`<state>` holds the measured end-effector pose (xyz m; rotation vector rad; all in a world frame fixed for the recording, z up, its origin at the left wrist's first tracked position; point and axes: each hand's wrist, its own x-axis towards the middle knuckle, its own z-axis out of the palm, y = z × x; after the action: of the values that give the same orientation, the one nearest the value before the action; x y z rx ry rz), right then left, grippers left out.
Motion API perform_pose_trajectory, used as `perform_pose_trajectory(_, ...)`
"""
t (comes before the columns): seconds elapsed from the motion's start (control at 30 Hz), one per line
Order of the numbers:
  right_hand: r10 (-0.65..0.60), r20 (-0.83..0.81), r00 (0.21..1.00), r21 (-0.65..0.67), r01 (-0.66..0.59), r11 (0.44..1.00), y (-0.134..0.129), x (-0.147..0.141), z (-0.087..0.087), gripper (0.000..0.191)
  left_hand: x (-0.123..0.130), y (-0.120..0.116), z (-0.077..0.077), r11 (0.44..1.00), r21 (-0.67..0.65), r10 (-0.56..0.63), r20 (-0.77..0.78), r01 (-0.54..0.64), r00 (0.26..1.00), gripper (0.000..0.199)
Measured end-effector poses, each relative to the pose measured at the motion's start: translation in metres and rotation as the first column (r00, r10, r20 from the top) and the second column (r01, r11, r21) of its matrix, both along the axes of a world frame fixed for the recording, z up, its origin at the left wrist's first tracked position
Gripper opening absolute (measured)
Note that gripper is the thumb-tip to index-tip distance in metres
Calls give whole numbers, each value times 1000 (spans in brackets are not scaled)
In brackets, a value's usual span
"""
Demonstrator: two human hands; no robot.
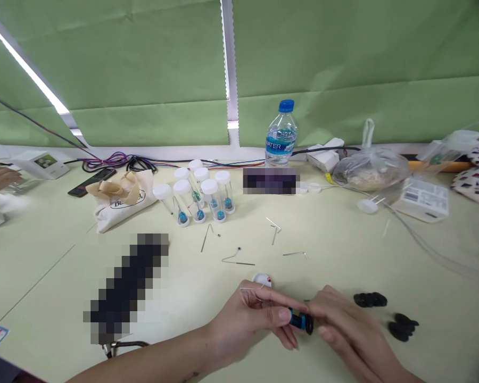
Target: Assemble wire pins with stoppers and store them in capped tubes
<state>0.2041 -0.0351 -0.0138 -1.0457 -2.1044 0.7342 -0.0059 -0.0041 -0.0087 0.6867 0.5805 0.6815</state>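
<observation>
My left hand (259, 314) pinches a small blue and black cylindrical part (299, 320) between thumb and fingers. A thin bent metal wire (252, 289) lies along the back of the same hand. Fingers curled, my right hand (349, 324) meets the part's black round end; its fingertips are partly hidden. Just behind my left hand is a white round cap (262, 279) with a red spot. Black oval pieces lie right of my right hand, one group (370, 299) farther back and another (403, 326) closer. Beyond my hands are a bent wire tool (237, 261) and a hex key (296, 254).
Several clear tubes with white lids (209, 199) stand behind the tools. A water bottle (281, 141) is at the back, a cloth pouch (125, 199) at left. A plastic bag (371, 167) and white box (421, 199) sit at right. Another person's hand (0, 180) shows far left.
</observation>
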Motion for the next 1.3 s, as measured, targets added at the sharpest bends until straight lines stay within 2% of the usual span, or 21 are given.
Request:
perform_pose_trajectory(0.07, 60, -1, 998, 12, -59, 998, 1, -2, 2, 26, 1, -1, -1, 1000, 21, -1, 16, 1, 1000, 26)
perform_pose_trajectory(0.17, 77, 5, 997, -22, -77, 997, 2, -3, 3, 20, 2, -1, -2, 999, 40, -6, 17, 6, 1000, 24)
perform_pose_trajectory(0.33, 148, 50, 988, -80, -144, 986, 3, -3, 9, 22, 2, -1, -1, 999, 44, -9, 6, 9, 1000, 24)
perform_pose_trajectory(0.53, 127, 95, 987, 36, -131, 991, 2, -6, 14, 18, 3, -3, 4, 999, -49, -7, -84, 3, 996, 29)
perform_pose_trajectory(0.83, 93, 59, 994, 106, -99, 989, 4, -9, 14, 4, 4, -2, 0, 997, -51, 48, -46, -50, 998, 23)
perform_pose_trajectory(1.1, 89, 33, 995, 101, -92, 991, 5, -10, 23, 11, 5, -2, 1, 996, -76, 42, -26, -44, 999, 24)
perform_pose_trajectory(1.3, 61, 44, 997, 131, -66, 989, 5, -9, 12, 5, 5, -1, 0, 997, -51, 57, -22, -59, 998, 22)
